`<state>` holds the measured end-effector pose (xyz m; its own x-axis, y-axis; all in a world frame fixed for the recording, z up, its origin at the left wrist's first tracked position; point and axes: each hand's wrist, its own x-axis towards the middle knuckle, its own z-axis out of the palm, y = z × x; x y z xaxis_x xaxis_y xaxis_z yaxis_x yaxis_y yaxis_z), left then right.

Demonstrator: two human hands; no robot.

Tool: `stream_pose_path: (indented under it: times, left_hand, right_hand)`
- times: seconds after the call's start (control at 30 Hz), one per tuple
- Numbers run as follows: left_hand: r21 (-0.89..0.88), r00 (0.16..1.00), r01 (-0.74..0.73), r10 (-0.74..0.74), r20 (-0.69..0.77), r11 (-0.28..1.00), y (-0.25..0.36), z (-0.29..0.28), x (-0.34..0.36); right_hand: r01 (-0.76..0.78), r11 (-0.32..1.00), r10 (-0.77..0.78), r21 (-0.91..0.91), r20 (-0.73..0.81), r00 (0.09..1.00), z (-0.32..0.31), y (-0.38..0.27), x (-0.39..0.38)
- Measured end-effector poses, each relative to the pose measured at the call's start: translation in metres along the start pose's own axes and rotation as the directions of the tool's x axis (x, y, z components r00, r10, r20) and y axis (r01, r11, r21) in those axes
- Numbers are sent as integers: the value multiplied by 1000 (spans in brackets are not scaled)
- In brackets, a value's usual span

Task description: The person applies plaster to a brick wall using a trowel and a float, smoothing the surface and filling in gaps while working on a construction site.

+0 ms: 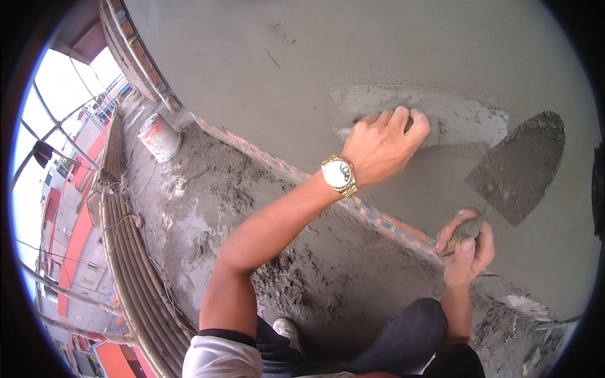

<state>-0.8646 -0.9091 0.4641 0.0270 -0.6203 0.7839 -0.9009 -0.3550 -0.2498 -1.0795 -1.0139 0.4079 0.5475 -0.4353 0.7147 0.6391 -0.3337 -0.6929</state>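
Wet grey plaster covers the wall (265,113) in front of me. My left hand (387,142), with a gold watch on its wrist, is closed around the grip of a long plastering float (469,120), which lies against the wall. The float's face is smeared with mortar, and my fingers hide much of its handle. Lower right, my right hand (466,249) is wrapped around the handle of a pointed trowel (523,167). Its broad, mortar-coated blade points up and to the right, close to the float's right end.
Loose mortar lies on the rough floor (302,277) along the wall's exposed brick base (391,223). A stained bucket (159,138) stands at the far left. Long poles (129,246) run along the left edge, with scaffold bars and buildings beyond.
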Motion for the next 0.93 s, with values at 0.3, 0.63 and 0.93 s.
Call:
stream_pose_path:
  times: [0.3, 0.63, 0.93]
  left_hand:
    - [-173, 775, 604, -624, -98, 778, -168, -36, -31]
    - [-664, 372, 730, -909, 188, 161, 19, 83, -115]
    - [37, 894, 426, -414, -172, 904, -152, -54, 5]
  right_hand:
    - [-40, 999, 41, -18, 20, 999, -6, 10, 0]
    - [67, 997, -64, 44, -59, 996, 0, -20, 3]
    - [-26, 999, 26, 35, 4, 1000, -1, 13, 1]
